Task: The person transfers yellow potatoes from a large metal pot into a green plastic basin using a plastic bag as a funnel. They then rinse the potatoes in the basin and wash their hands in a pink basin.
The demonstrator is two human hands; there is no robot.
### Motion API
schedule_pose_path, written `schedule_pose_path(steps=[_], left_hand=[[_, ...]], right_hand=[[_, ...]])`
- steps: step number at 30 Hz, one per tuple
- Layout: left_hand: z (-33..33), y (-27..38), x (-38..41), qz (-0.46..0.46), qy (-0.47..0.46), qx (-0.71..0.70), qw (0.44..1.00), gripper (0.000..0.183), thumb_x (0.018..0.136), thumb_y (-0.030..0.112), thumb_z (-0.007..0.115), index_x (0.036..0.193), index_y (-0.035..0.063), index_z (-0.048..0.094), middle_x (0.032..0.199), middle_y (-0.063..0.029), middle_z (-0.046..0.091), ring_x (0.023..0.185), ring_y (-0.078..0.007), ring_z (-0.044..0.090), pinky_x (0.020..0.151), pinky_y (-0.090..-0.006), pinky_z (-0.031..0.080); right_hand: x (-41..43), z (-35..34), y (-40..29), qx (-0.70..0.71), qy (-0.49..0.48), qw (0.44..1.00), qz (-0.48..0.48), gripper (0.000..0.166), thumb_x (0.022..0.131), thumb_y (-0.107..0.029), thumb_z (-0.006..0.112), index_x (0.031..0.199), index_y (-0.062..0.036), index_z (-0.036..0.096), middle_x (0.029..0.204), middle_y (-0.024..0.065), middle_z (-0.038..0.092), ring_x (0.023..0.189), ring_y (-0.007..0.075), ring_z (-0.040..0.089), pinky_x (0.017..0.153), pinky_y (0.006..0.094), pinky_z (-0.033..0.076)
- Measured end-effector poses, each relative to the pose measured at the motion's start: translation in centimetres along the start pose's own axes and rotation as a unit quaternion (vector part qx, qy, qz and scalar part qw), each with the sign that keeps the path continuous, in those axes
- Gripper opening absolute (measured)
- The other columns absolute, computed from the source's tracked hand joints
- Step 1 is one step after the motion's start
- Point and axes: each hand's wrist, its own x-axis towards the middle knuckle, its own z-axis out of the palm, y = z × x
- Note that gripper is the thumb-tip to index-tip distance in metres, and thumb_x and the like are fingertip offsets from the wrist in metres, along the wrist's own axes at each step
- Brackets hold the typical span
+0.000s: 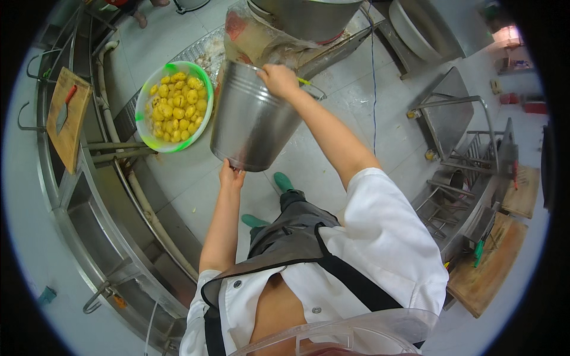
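Note:
A tall stainless steel bucket (256, 118) hangs tilted in front of me, its base towards me and its mouth facing away. Under the edge of the base, my left hand (231, 173) grips with fingers curled. My right hand (279, 81) holds the bucket's upper side near the rim, close to the wire handle (319, 92). The bucket's inside is hidden from me. Just left of it on the floor stands a green-and-white plastic basin (139, 118) filled with peeled yellow potatoes (178, 107).
Beyond the bucket are a floor drain grate (178, 58) and a large metal pot (307, 22) with plastic sheeting. Steel sinks (95, 222) line the left, where a cutting board (69, 120) carries a red-handled knife (64, 107). A wheeled cart (449, 115) stands right.

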Motion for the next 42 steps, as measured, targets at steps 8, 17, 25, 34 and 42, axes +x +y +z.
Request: schedule_pose_path(steps=[8, 17, 25, 34, 42], left_hand=[[-6.8, -2.9, 2.1, -0.021, 0.074, 0.005, 0.997, 0.036, 0.090, 0.033, 0.031, 0.114, 0.0063, 0.040, 0.115, -0.0080, 0.043, 0.104, -0.0241, 0.044, 0.087, -0.0472, 0.035], [0.0, -2.1, 0.2, -0.007, -0.001, 0.055, 0.998, 0.032, 0.090, 0.028, 0.032, 0.112, 0.0055, 0.040, 0.113, -0.0084, 0.044, 0.101, -0.0229, 0.045, 0.082, -0.0446, 0.039], [9.6, -0.3, -4.2, 0.079, -0.127, 0.142, 0.978, 0.029, 0.089, 0.028, 0.037, 0.109, 0.0069, 0.041, 0.104, -0.0064, 0.047, 0.096, -0.0217, 0.045, 0.082, -0.0443, 0.039], [-10.9, -1.1, -2.4, 0.020, 0.064, 0.085, 0.994, 0.041, 0.088, 0.035, 0.037, 0.116, 0.0052, 0.040, 0.118, -0.0109, 0.043, 0.104, -0.0263, 0.045, 0.085, -0.0471, 0.039], [-27.0, -2.5, -8.4, 0.090, 0.178, -0.038, 0.979, 0.036, 0.086, 0.027, 0.041, 0.112, 0.0025, 0.044, 0.113, -0.0145, 0.047, 0.103, -0.0290, 0.047, 0.085, -0.0458, 0.040]], right_hand=[[-4.5, 5.9, 1.9, 0.061, -0.103, 0.993, 0.024, 0.028, 0.079, -0.033, 0.048, 0.081, -0.0064, 0.058, 0.079, 0.0173, 0.059, 0.076, 0.0344, 0.056, 0.066, 0.0436, 0.044], [-0.7, 1.0, 4.8, 0.039, -0.020, 0.999, 0.029, 0.031, 0.078, -0.035, 0.050, 0.080, -0.0057, 0.058, 0.078, 0.0154, 0.059, 0.075, 0.0344, 0.055, 0.065, 0.0417, 0.043], [3.0, -10.8, 5.8, 0.016, 0.055, 0.997, 0.055, 0.034, 0.079, -0.038, 0.045, 0.082, -0.0082, 0.061, 0.087, 0.0130, 0.060, 0.082, 0.0311, 0.056, 0.072, 0.0416, 0.044], [-7.3, 8.0, 1.5, 0.177, -0.091, 0.980, -0.024, 0.032, 0.079, -0.034, 0.049, 0.080, -0.0029, 0.058, 0.079, 0.0202, 0.057, 0.075, 0.0369, 0.054, 0.066, 0.0439, 0.043], [-16.6, 17.0, -12.5, 0.185, -0.297, 0.931, -0.102, 0.028, 0.077, -0.030, 0.053, 0.084, -0.0029, 0.057, 0.079, 0.0192, 0.058, 0.078, 0.0345, 0.056, 0.067, 0.0438, 0.043]])
